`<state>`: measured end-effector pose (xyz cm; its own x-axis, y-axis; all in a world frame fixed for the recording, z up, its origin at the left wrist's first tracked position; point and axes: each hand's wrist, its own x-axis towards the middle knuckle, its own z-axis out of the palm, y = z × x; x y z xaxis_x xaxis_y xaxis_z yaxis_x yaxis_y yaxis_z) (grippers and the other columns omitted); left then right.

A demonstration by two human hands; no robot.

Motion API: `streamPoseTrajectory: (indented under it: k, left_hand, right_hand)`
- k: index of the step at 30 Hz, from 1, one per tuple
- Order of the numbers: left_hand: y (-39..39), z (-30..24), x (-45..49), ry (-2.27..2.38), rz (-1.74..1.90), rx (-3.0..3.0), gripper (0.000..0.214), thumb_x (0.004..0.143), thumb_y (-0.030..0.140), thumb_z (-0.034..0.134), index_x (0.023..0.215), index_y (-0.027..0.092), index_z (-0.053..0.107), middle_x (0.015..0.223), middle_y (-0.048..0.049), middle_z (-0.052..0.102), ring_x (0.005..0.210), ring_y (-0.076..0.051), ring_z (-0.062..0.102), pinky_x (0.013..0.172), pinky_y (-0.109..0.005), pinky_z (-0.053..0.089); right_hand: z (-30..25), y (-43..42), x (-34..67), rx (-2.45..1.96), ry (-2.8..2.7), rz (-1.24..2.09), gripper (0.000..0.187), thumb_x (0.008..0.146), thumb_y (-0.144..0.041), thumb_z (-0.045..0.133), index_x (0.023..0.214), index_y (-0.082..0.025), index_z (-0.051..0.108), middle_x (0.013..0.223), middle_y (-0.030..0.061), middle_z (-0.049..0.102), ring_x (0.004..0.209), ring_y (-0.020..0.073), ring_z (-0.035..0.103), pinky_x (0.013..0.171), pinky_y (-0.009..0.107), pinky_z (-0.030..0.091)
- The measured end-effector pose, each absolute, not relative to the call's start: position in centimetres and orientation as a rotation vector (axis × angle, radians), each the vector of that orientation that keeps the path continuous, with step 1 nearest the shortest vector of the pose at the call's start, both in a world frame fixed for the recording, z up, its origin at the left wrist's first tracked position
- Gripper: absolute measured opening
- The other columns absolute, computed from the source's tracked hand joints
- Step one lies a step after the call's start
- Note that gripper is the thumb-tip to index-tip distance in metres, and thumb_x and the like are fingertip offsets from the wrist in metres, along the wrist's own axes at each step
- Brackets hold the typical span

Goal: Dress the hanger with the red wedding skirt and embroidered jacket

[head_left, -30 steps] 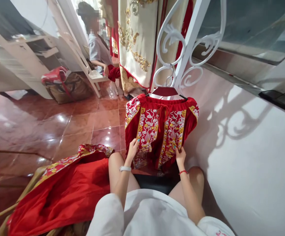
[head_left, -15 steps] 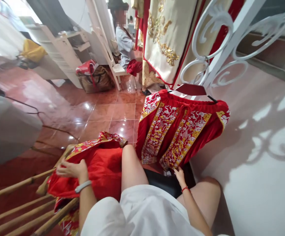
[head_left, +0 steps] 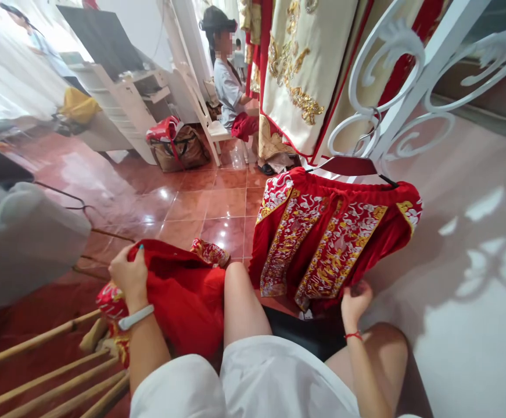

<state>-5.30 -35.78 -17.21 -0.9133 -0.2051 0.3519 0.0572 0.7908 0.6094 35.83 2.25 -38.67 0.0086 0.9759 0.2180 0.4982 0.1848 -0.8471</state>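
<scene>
left grip [head_left: 131, 276] — holding red cloth [head_left: 187, 307] | right grip [head_left: 357, 301] — near hanging embroidered garment [head_left: 340, 249]

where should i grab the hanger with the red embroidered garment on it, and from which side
Probably grip the hanger at its flat dark-red middle, coming from the near side: that part shows bare above the garment, while the hook sits among white scrollwork.
</scene>
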Motion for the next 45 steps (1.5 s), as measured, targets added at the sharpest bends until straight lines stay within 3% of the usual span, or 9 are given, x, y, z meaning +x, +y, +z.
streamPoseTrajectory:
  k: [6,8,10,16,20,23,28,38,45]
  left_hand:
    - [-26.9,-8.0,-6.2,-2.321,-0.934,-0.455,0.031,0.08,0.038,0.057,0.099,0.021,0.075,0.099,-0.0066,0.077,0.092,-0.024,0.069,0.088,-0.035,0.051]
    - [-23.8,-5.0,-6.3,-2.271,-0.92,-0.564,0.031,0.084,0.036,0.058,0.101,0.018,0.075,0.098,-0.0064,0.077,0.092,-0.021,0.068,0.09,-0.033,0.05]
    - [-20.6,-2.1,-6.6,-2.301,-0.838,-0.647,0.033,0.088,0.037,0.058,0.107,0.016,0.074,0.103,-0.006,0.075,0.099,-0.02,0.066,0.095,-0.034,0.047]
    - [-12.7,2.4,-8.3,-2.493,-0.479,-0.894,0.049,0.096,0.042,0.053,0.117,-0.001,0.063,0.118,-0.0151,0.067,0.125,-0.03,0.054,0.11,-0.054,0.032]
    - [-8.9,1.7,-9.3,-2.515,-0.309,-1.028,0.051,0.098,0.041,0.05,0.115,-0.006,0.061,0.118,-0.0218,0.065,0.124,-0.034,0.055,0.105,-0.053,0.037]
    - [-6.2,0.7,-9.5,-2.51,-0.384,-1.007,0.043,0.096,0.033,0.051,0.113,-0.004,0.063,0.116,-0.0248,0.065,0.121,-0.035,0.057,0.104,-0.052,0.039]
    - [-1.5,-0.8,-7.7,-2.399,-0.821,-1.007,0.024,0.086,0.025,0.058,0.1,0.008,0.067,0.103,-0.0188,0.067,0.119,-0.035,0.056,0.107,-0.048,0.037]
    - [-6.2,-4.0,-1.3,-2.376,-0.664,-1.273,0.02,0.09,0.034,0.055,0.084,0.017,0.064,0.081,-0.0111,0.063,0.097,-0.034,0.064,0.096,-0.048,0.044]
    - [-4.2,-4.9,2.4,-2.386,-0.865,-1.185,0.024,0.095,0.022,0.043,0.088,0.015,0.065,0.078,-0.0138,0.064,0.089,-0.032,0.065,0.085,-0.047,0.048]
  right_hand:
    - [-18.6,12.7,33.5,-1.034,-1.666,0.113,0.065,0.078,-0.033,0.064,0.138,-0.018,0.043,0.134,0.0216,0.053,0.124,0.0344,0.051,0.103,0.05,0.044]
    - [-14.1,15.9,32.1,-0.871,-1.889,-0.038,0.07,0.077,-0.039,0.07,0.138,-0.014,0.046,0.134,0.0221,0.054,0.129,0.0355,0.047,0.112,0.053,0.033]
    - [-11.5,18.2,30.5,-0.801,-2.121,-0.015,0.068,0.079,-0.046,0.07,0.137,-0.015,0.05,0.131,0.021,0.059,0.126,0.035,0.049,0.11,0.055,0.032]
    - [-11.5,19.8,28.3,-0.713,-2.33,0.308,0.039,0.091,-0.046,0.053,0.115,-0.018,0.067,0.108,0.0132,0.072,0.097,0.0287,0.066,0.087,0.04,0.049]
    - [-11.1,19.2,29.5,-0.577,-2.4,0.599,0.044,0.088,-0.058,0.054,0.102,-0.019,0.07,0.091,0.0077,0.072,0.087,0.0263,0.066,0.08,0.037,0.05]
    - [-9.3,19.0,30.5,-0.548,-2.437,0.809,0.054,0.081,-0.068,0.058,0.096,-0.018,0.069,0.087,0.0061,0.07,0.08,0.0233,0.063,0.077,0.036,0.051]
    - [-7.5,17.5,30.9,-0.522,-2.48,1.019,0.057,0.078,-0.072,0.058,0.089,-0.017,0.066,0.087,0.0056,0.068,0.078,0.0207,0.061,0.076,0.034,0.051]
    - [-10.1,16.3,29.4,-0.649,-2.354,0.818,0.039,0.086,-0.055,0.055,0.089,-0.018,0.067,0.084,0.0058,0.07,0.085,0.0244,0.062,0.08,0.034,0.049]
    - [-10.9,16.1,29.0,-0.698,-2.309,0.84,0.039,0.085,-0.055,0.058,0.089,-0.017,0.068,0.087,0.0067,0.072,0.082,0.0239,0.064,0.08,0.034,0.05]
